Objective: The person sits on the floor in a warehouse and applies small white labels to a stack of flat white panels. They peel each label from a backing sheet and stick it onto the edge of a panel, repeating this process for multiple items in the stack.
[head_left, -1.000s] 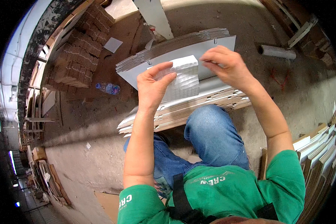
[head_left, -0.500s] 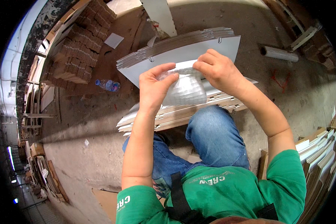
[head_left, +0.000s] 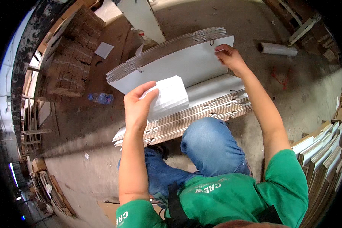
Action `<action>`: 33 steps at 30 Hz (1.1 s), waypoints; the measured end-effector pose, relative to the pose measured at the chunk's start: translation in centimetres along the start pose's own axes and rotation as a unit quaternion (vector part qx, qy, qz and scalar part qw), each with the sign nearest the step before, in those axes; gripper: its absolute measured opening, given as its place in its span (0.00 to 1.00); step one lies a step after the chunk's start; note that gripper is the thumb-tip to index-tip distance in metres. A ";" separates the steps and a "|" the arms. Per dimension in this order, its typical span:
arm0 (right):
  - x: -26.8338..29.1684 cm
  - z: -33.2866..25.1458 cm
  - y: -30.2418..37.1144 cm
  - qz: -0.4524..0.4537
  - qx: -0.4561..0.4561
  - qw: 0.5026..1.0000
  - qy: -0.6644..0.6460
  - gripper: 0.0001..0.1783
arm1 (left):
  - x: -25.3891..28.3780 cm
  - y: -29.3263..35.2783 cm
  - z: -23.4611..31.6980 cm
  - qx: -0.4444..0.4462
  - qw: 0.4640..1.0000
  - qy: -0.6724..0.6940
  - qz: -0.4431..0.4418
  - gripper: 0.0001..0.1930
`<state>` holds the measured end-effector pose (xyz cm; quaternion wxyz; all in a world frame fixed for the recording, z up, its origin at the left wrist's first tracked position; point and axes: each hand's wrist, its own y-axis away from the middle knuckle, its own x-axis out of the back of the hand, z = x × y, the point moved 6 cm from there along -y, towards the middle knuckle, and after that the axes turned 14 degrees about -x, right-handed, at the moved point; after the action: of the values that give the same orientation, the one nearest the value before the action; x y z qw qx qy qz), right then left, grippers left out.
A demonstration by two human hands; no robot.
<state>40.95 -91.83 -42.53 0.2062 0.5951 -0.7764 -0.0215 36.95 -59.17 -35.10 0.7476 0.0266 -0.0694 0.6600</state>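
White folded paper pad now sits in the left hand alone, fingers and thumb closed around its near edge, lifted above the lap; half a second ago both hands were on it together. The right hand has let go and moved out to the far corner of the top grey-white cardboard sheet, which stands tilted up on edge; its fingertips pinch that corner, a narrow grip on the board. By my reading the pad is ready and the sheet is being lifted or steadied to receive it.

Below the raised sheet lies the stack of flat cardboard sheets, resting across the knees in blue jeans and reaching toward the concrete floor. Brown cardboard bundles are piled at the left, with a plastic bottle just beside them. A grey roll lies well apart on the right, and more boards stand on edge at the right rim. Nothing sits between either hand and the raised sheet; only the sheet's own lean crowds the pad
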 end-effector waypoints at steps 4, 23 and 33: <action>3.3 4.8 -7.0 0.175 0.024 0.969 0.171 0.10 | 1.4 -0.1 -0.8 0.002 0.999 -0.036 0.009 0.14; 8.5 6.3 -12.1 0.213 -0.046 0.976 -0.014 0.18 | 2.6 0.7 -2.1 0.040 0.998 -0.025 0.038 0.13; 9.7 9.2 -10.8 0.128 -0.091 0.974 -0.166 0.14 | 3.2 1.0 -1.5 0.025 0.999 -0.021 0.042 0.13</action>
<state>45.62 -106.00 -51.07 0.1286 0.4581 -0.8641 -0.1640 36.47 -55.75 -36.19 0.7163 0.0564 -0.0702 0.6919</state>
